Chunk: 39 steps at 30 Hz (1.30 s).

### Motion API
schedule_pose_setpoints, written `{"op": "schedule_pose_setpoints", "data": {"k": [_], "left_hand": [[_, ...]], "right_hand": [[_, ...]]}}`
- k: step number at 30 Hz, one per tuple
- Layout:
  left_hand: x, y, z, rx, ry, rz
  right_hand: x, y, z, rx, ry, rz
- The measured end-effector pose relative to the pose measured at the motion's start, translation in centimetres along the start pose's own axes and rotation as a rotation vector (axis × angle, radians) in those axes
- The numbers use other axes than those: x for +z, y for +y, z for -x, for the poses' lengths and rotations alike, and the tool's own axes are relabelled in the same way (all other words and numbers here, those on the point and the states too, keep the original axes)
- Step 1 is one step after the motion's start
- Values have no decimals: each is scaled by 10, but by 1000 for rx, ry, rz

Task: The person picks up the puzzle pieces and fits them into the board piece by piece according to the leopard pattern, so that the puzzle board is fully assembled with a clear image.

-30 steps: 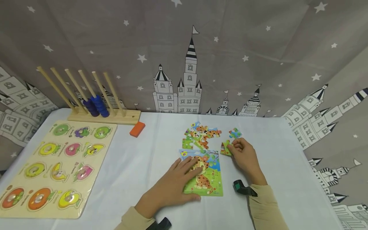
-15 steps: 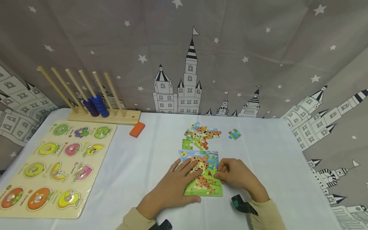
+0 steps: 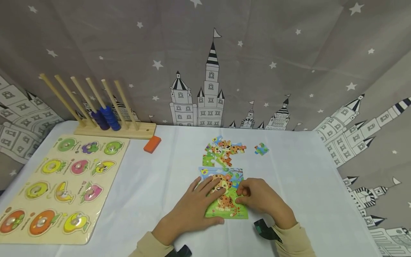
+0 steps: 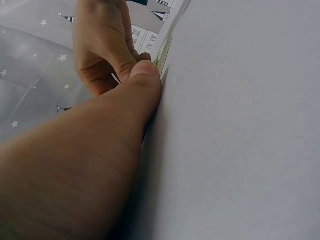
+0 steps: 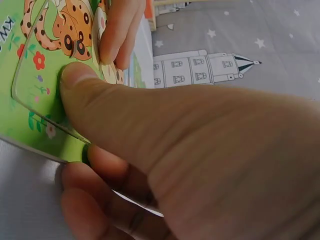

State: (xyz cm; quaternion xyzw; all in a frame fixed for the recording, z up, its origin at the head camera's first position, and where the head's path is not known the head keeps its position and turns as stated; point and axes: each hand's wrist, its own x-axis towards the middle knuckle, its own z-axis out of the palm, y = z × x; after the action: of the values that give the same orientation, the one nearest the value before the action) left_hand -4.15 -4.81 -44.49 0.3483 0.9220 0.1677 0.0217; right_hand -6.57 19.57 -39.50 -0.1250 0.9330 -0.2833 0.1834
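Observation:
A leopard jigsaw board lies on the white table in front of me. My left hand rests flat over its left part with fingers spread. At its right side, my right hand has curled fingers and pinches a puzzle piece against the board. In the right wrist view, the right thumb presses on the green, flowered part of the picture, while other fingers curl by the board's edge. The hand hides most of that piece. Several loose puzzle pieces lie behind the board, and a blue-green piece lies farther right.
A wooden fruit peg puzzle covers the table's left side. Behind it stands a wooden peg rack with blue rings. An orange block lies beside the rack. A grey castle-print curtain hangs behind the table.
My right hand has carried the green puzzle piece from right of the board onto its right side, then shifted slightly left. My left hand has stayed on the board.

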Motion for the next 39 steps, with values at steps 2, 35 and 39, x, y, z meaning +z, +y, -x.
{"op": "schedule_pose_setpoints", "data": {"k": [2,35,39], "left_hand": [[0,0,0,5,10,1],[1,-2,4,-3,22,2],[3,-1,2,8,34,-3]], "right_hand": [[0,-1,0,8,-2,8],[-16,80,-33,287,523,-251],[-20,88,-51,309,608,-237]]}}
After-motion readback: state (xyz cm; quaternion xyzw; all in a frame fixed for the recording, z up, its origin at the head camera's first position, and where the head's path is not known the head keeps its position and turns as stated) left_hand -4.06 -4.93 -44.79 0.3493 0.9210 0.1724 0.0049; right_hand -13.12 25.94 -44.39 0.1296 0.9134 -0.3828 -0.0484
